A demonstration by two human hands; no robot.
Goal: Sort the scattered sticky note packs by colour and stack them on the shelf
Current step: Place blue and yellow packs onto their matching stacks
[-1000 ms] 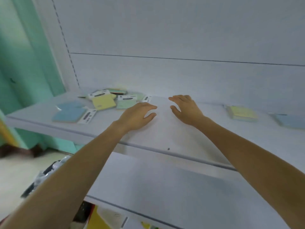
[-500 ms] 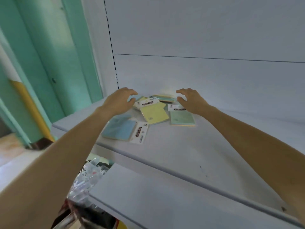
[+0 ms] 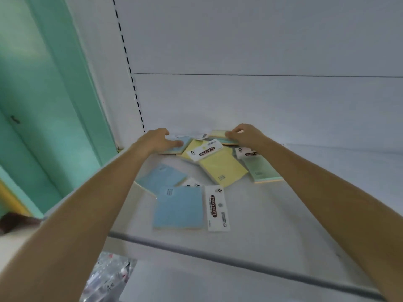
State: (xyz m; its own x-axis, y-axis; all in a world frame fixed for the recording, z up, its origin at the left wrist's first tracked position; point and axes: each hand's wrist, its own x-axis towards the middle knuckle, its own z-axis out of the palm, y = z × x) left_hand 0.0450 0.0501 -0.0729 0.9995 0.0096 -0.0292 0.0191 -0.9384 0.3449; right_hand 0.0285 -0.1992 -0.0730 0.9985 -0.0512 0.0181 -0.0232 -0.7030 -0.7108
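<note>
Several sticky note packs lie scattered on the white shelf (image 3: 283, 214). A blue pack (image 3: 181, 207) with a white label is nearest, with a second blue pack (image 3: 161, 177) behind it. A yellow pack (image 3: 220, 168) sits in the middle and a green pack (image 3: 261, 168) to its right. My left hand (image 3: 157, 139) rests its fingers on a blue pack (image 3: 185, 141) at the back left. My right hand (image 3: 246, 135) curls its fingers on a yellow pack (image 3: 217, 133) at the back, which lies over a teal one.
The shelf's back panel rises just behind the pile. A slotted upright (image 3: 130, 73) and a teal wall (image 3: 43, 94) stand at the left. The grey front edge (image 3: 218, 256) has a lower shelf under it, with clear plastic bags (image 3: 109, 277) at the bottom left.
The view swung left toward the pile. Both hands moved from the bare middle of the shelf to the back of the pile and now touch packs there.
</note>
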